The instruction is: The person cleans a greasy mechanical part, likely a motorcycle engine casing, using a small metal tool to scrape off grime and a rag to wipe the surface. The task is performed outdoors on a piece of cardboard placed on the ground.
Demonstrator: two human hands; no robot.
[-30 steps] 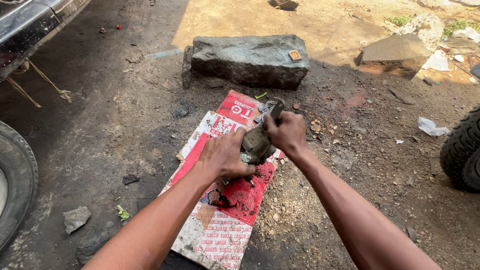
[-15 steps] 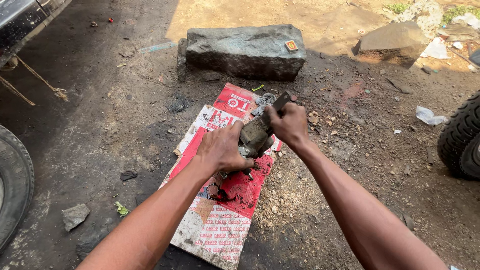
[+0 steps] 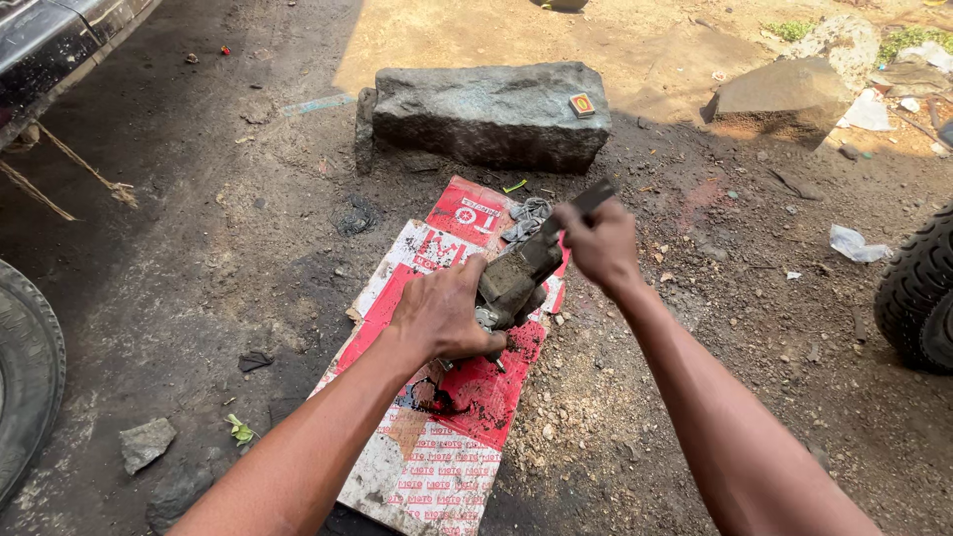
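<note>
1. The left hand (image 3: 444, 316) is closed over the lower end of a grimy, dark grey metal machine part (image 3: 516, 280), fingers curled around it and pressing it down towards the cardboard.
2. The right hand (image 3: 599, 241) is closed in a fist around a dark, flat metal tool (image 3: 588, 199), whose tip sticks out above the knuckles. The hand sits at the upper end of the metal part; whether the tool touches the part cannot be told.
3. The metal part lies tilted, its upper end pointing up and to the right, over the middle of a flattened red and white printed cardboard sheet (image 3: 437, 447) spread on the dirt ground (image 3: 248, 258).
4. A dark oily stain (image 3: 429, 397) marks the cardboard just below the left hand.
5. A crumpled grey rag (image 3: 528, 215) lies on the upper part of the cardboard, just beside the right hand.
6. Beyond the cardboard stands a long, rough grey stone block (image 3: 486, 114), with a small yellow and red box (image 3: 582, 104) resting on its top near the right end.
7. A black rubber tyre (image 3: 918, 298) shows at the right edge, well apart from the hands, and another worn tyre (image 3: 25, 387) at the left edge.
8. A grey stone chunk (image 3: 147, 442) lies on the ground near the left forearm.
</note>
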